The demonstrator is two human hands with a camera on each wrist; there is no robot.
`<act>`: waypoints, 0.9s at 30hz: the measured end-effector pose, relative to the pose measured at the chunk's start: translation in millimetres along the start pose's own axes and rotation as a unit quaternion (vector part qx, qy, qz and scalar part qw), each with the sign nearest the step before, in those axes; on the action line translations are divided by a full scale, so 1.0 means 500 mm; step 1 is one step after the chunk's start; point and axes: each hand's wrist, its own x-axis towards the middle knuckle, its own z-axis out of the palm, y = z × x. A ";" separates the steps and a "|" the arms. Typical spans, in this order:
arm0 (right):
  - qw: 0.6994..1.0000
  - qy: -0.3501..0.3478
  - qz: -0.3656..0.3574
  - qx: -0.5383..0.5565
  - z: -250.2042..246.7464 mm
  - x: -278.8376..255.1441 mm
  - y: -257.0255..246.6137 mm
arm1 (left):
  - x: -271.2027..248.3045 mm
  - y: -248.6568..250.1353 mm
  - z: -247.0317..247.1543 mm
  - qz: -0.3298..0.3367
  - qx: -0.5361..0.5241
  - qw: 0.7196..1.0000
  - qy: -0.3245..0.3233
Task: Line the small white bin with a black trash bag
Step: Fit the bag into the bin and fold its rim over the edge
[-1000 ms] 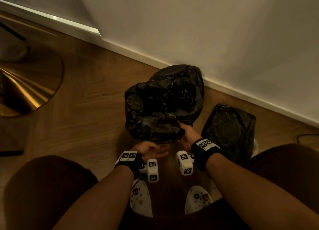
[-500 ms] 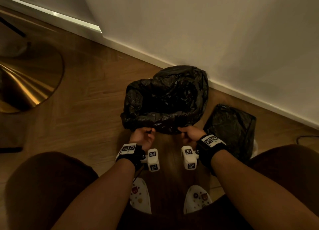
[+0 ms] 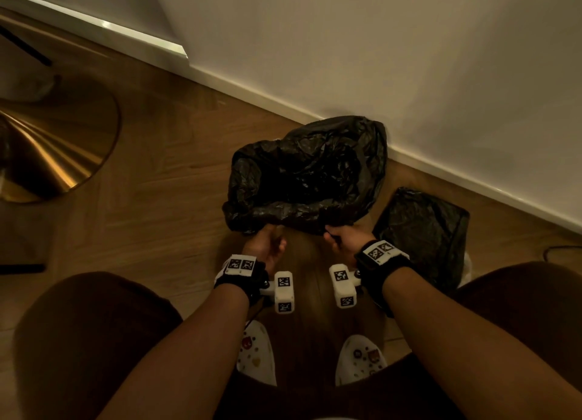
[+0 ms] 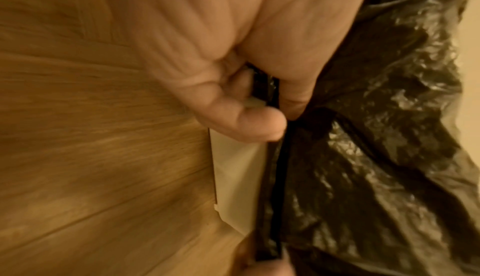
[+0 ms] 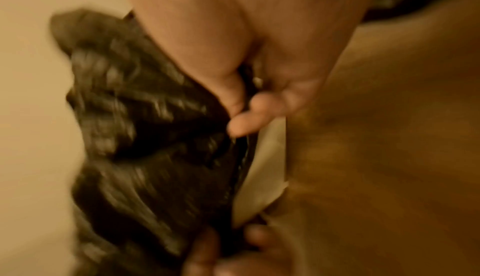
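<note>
Far to the left of my grip, a brass-coloured disc base lies on the wooden floor, cut off by the picture's edge; what it carries cannot be made out.

My left hand is closed on the near edge of the black trash bag. In the left wrist view the thumb and curled fingers pinch the bag's hem, and the white wall of the small white bin shows just below that pinch, touching the plastic. From the head view the bin is almost wholly hidden under the bag; only its shape is suggested.

Between my two hands the bag's hem runs taut along the bin's near side. Beyond my grip the bag billows open and crumpled, its far side close against the skirting board. Whether the bag's bottom reaches the bin's floor cannot be told.

My right hand likewise grips the hem, fingers curled round the plastic. The right wrist view is blurred; it shows fingertips on the bag's edge and a strip of white bin wall beside it.

Right of my right hand stands a second dark bagged object, partly hidden behind my forearm. Below my grip, two white shoes show between my knees.
</note>
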 end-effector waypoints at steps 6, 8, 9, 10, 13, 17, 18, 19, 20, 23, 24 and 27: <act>0.995 0.059 0.007 -0.084 0.003 -0.001 0.010 | -0.017 0.013 0.004 0.022 -0.139 0.981 -0.137; 0.999 0.025 0.012 -0.035 0.010 -0.008 0.010 | -0.024 0.018 0.001 0.022 -0.141 0.972 -0.187; 1.000 0.002 0.015 0.021 0.014 -0.013 0.009 | -0.024 0.020 0.002 0.023 -0.138 0.971 -0.196; 0.996 -0.020 0.017 0.083 0.016 -0.021 0.008 | -0.023 0.021 0.005 0.025 -0.133 0.971 -0.198; 0.967 -0.096 -0.013 0.237 0.009 -0.028 0.000 | -0.010 0.026 0.019 0.058 -0.132 0.974 -0.173; 0.938 -0.170 -0.058 0.297 0.004 -0.037 -0.020 | 0.005 0.044 0.034 0.091 -0.141 0.981 -0.099; 0.937 -0.181 -0.065 0.290 0.006 -0.039 -0.024 | 0.010 0.046 0.037 0.094 -0.137 0.982 -0.093; 0.939 -0.186 -0.069 0.282 0.010 -0.040 -0.026 | 0.015 0.047 0.040 0.097 -0.134 0.982 -0.090; 0.941 -0.182 -0.070 0.275 0.016 -0.039 -0.027 | 0.019 0.048 0.042 0.096 -0.135 0.982 -0.091; 0.950 -0.154 -0.062 0.265 0.035 -0.037 -0.023 | 0.024 0.045 0.042 0.087 -0.139 0.981 -0.101; 0.951 -0.148 -0.057 0.266 0.041 -0.037 -0.019 | 0.023 0.043 0.041 0.082 -0.145 0.980 -0.106; 0.947 -0.125 -0.052 0.290 0.041 -0.035 -0.010 | 0.026 0.033 0.032 0.069 -0.169 0.975 -0.126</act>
